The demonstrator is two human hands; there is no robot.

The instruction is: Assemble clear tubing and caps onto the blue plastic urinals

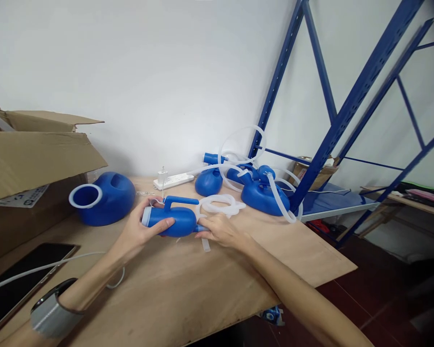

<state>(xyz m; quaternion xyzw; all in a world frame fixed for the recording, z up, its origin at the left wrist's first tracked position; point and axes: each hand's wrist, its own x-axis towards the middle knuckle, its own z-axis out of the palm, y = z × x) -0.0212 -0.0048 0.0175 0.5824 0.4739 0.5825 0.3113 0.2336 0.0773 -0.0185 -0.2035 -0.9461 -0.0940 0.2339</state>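
My left hand (141, 226) is wrapped around a blue plastic urinal cup (181, 222), which lies sideways above the table with its handle up and its pale-rimmed mouth to the left. At the cup's narrow right end, the fingers of my right hand (219, 228) close on the nozzle, where a clear hose (220, 205) seems to meet it. The exact joint is hidden by my fingers. Loops of that hose rest behind my right hand, and a short flat end (206, 245) shows below it.
A large blue urinal bottle (112, 200) stands left, beside an open cardboard box (39, 149). Further blue bottles (264, 197) with hoses sit at the back right. A power strip (173, 180), a dark tablet (29, 279) with a white cable, and blue shelving (332, 130) surround the wooden tabletop (202, 294).
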